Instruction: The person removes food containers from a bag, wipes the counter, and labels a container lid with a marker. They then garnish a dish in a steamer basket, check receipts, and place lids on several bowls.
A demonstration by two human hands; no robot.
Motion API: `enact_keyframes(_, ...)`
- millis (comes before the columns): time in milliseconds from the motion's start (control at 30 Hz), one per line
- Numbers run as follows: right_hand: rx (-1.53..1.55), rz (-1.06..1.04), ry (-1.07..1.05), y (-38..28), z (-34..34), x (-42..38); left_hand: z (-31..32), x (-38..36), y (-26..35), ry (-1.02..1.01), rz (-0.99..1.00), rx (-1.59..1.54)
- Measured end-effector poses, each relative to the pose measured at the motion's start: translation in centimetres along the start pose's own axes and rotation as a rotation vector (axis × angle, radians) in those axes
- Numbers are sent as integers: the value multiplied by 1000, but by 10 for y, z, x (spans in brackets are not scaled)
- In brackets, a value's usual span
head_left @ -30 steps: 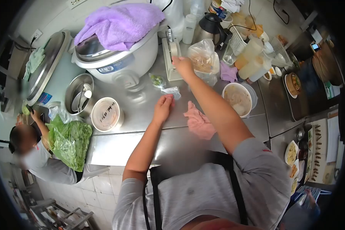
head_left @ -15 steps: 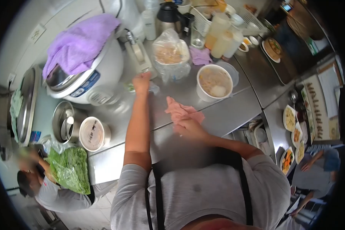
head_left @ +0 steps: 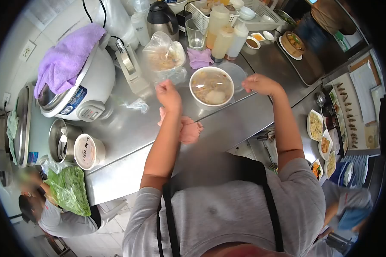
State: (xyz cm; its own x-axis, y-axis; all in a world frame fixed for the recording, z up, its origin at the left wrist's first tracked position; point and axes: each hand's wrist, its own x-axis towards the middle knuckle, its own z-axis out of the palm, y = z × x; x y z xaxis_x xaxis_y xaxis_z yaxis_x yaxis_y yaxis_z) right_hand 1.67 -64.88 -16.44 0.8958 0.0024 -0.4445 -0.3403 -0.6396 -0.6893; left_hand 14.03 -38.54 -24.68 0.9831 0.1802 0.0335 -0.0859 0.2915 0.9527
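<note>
A white tub point(head_left: 211, 103) of food, its top glossy, stands between my two hands on the steel counter. My left hand point(head_left: 169, 93) is closed, just left of the tub; what its fingers hold, if anything, is hidden. On the tub's other side, my right hand point(head_left: 261, 84) has thumb and fingertips pinched by the edge of a clear round lid point(head_left: 232, 70). I cannot make out whether it grips that lid. A crumpled pink cloth point(head_left: 189, 130) lies below the tub, partly behind my left forearm.
A tape dispenser point(head_left: 130, 70) and a bagged food container point(head_left: 164, 60) stand behind my left hand. Sauce bottles point(head_left: 218, 25) and a purple cloth point(head_left: 200, 58) are beyond the tub. At left are a large cooker point(head_left: 94, 73), a metal pot point(head_left: 55, 137) and a labelled tub point(head_left: 89, 152).
My right hand has let go of the pink cloth and moved right, beside the tub. My left hand has moved from the tape dispenser toward the tub. The whole view has shifted.
</note>
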Motion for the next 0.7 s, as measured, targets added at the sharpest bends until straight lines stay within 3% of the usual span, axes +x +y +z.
enact_keyframes(67,-41,58,-31,28,6,17,7,-10,-19,-18,-137,-2)
enact_keyframes(167,252,52,-59,40,37,38,10,-22,-38,-84,-182,59)
enact_keyframes(267,496,10,-31,40,54,49,16,-28,-43,-129,-361,-13)
enact_keyframes(367,530,104,27,46,68,55,14,-29,-41,-173,-408,6)
enact_keyframes(467,453,252,82,39,69,48,7,-23,-53,-145,-210,430)
enact_keyframes(567,-62,55,534,51,77,39,-6,-14,-47,-82,17,432)
enact_keyframes(600,229,-89,596,51,84,35,-7,-16,-45,-11,54,328)
enact_keyframes(667,813,-380,691,31,103,23,-7,-29,-31,-204,-39,71)
enact_keyframes(700,960,-466,598,23,113,26,-5,-37,-26,-298,-90,-59)
